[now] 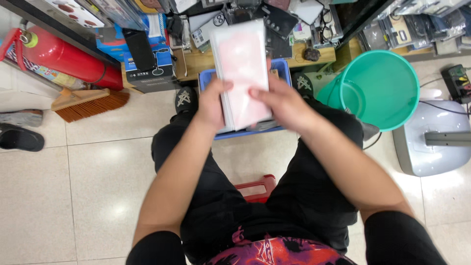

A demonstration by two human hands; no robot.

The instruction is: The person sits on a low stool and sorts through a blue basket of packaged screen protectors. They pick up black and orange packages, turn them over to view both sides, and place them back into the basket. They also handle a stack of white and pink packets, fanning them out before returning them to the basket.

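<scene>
Both of my hands hold a stack of flat packets in clear plastic, pale pink and white (242, 68), upright above a blue plastic crate (280, 66) on the floor between my feet. My left hand (212, 104) grips the stack's lower left edge. My right hand (280, 104) grips its lower right edge, with the thumb over the front packet. I sit on a red stool (256, 187), and my legs in black trousers flank the crate.
A teal plastic bucket (380, 88) stands to the right, beside a grey appliance base (431, 137). A red fire extinguisher (64, 56) and a brush (88, 103) lie at the left, with black shoes (19, 139) beyond. Low shelves of packaged goods (255, 29) run along the top.
</scene>
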